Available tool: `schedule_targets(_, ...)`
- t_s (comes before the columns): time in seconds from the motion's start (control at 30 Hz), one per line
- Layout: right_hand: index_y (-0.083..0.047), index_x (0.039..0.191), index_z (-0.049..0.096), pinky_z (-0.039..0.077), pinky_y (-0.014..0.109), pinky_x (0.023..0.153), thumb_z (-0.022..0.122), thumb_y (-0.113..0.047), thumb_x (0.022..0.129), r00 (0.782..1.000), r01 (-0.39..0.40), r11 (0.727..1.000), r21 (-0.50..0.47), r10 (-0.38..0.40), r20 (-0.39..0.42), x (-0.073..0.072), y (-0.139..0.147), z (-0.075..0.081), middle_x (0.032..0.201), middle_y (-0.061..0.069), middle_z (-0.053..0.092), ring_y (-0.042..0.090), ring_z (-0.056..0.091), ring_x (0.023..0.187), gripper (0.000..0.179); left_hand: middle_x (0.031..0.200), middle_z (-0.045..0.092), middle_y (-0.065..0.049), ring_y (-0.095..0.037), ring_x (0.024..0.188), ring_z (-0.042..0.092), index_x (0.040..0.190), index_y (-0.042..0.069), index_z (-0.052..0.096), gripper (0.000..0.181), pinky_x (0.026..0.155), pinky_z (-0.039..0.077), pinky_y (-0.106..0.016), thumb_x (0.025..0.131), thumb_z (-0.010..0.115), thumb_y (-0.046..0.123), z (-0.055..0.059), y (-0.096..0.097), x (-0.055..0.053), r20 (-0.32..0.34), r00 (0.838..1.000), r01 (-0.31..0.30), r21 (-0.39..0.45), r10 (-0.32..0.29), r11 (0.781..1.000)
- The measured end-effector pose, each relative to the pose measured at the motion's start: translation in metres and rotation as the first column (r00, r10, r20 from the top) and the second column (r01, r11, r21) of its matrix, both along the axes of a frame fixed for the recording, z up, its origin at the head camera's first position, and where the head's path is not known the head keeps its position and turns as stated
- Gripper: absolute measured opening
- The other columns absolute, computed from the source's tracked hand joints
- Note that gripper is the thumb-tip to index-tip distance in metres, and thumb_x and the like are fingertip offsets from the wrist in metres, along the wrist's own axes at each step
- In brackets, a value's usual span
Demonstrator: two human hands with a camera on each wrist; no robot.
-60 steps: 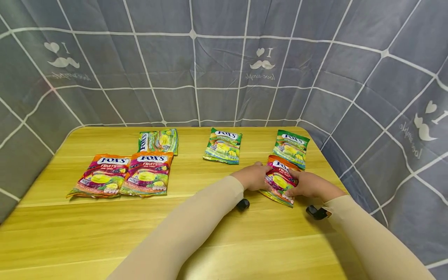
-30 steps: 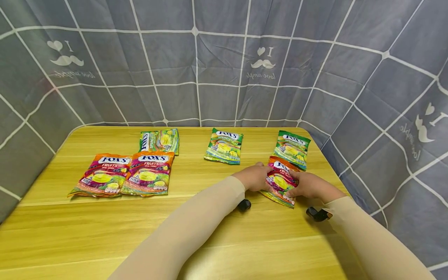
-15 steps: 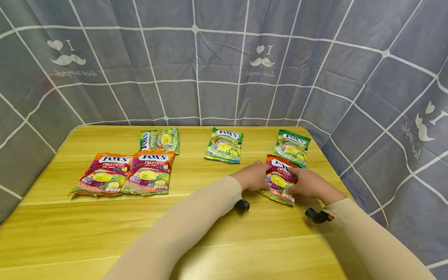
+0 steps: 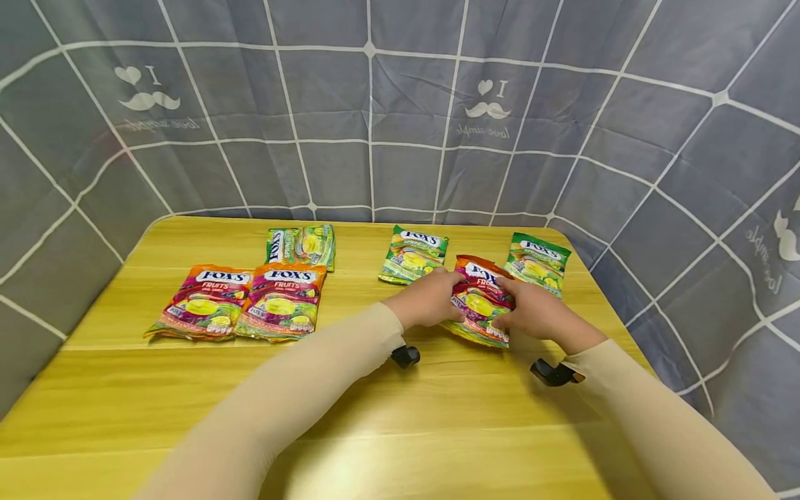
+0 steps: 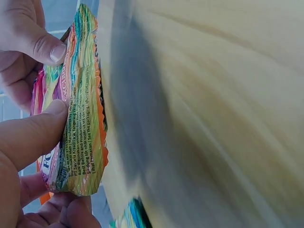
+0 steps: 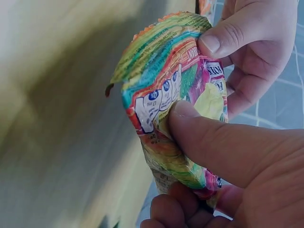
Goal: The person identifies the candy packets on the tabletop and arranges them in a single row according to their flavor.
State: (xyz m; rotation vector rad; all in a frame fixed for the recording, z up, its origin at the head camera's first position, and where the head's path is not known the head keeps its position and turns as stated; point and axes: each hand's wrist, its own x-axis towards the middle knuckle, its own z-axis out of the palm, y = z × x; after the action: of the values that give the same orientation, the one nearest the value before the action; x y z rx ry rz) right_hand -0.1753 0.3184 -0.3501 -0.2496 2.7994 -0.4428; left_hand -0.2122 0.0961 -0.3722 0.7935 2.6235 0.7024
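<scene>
Both hands hold one orange and purple Fox's Fruits candy bag (image 4: 480, 302) by its two sides, over the right half of the table. My left hand (image 4: 427, 298) grips its left side, the thumb on the printed front. On the other side my right hand (image 4: 537, 310) pinches the bag, fingers curled beneath. Both wrist views show the bag (image 5: 78, 118) held off the wood, a shadow under it. Just behind lie two green Fox's Spring candy bags, one to the left (image 4: 414, 255) and one to the right (image 4: 537, 262), partly covered by the right hand.
Two more Fruits bags lie side by side at the left, one (image 4: 209, 302) slightly under the other (image 4: 282, 302). Behind them a green Spring bag (image 4: 301, 246) lies turned sideways. A grey checked curtain (image 4: 400, 104) surrounds the wooden table (image 4: 375, 417) at the back and sides.
The held Fruits bag has been lifted off the table and moved left with both hands, away from the right green bag it lay against. The head view has shifted slightly.
</scene>
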Motion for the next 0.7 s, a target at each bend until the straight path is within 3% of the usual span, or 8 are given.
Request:
schedule_targets(0.43, -0.006, 0.166, 0.031, 0.050, 0.055, 0.110, 0.083, -0.029, 0.093, 0.997, -0.080, 0.996, -0.033, 0.079, -0.025, -0.027, -0.063, 0.010, 0.153, 0.026, 0.055, 0.039, 0.059, 0.133, 0.093, 0.159, 0.049, -0.016, -0.031, 0.145, 0.051, 0.160, 0.008, 0.044, 0.082, 0.124, 0.040, -0.044, 0.092, 0.083, 0.034, 0.019, -0.069, 0.000, -0.024, 0.993, -0.112, 0.043, 0.113, 0.993)
schedule_targets(0.7, -0.007, 0.166, 0.033, 0.045, 0.055, 0.117, 0.084, -0.027, 0.092, 0.988, -0.151, 0.988, -0.044, 0.149, -0.044, -0.041, -0.102, 0.013, 0.158, 0.023, 0.051, 0.040, 0.054, 0.142, 0.092, 0.151, 0.052, -0.017, -0.031, 0.134, 0.059, 0.160, 0.008, 0.044, 0.083, 0.120, 0.044, -0.045, 0.092, 0.084, 0.035, 0.022, -0.108, 0.003, -0.029, 0.980, -0.196, 0.039, 0.197, 0.980)
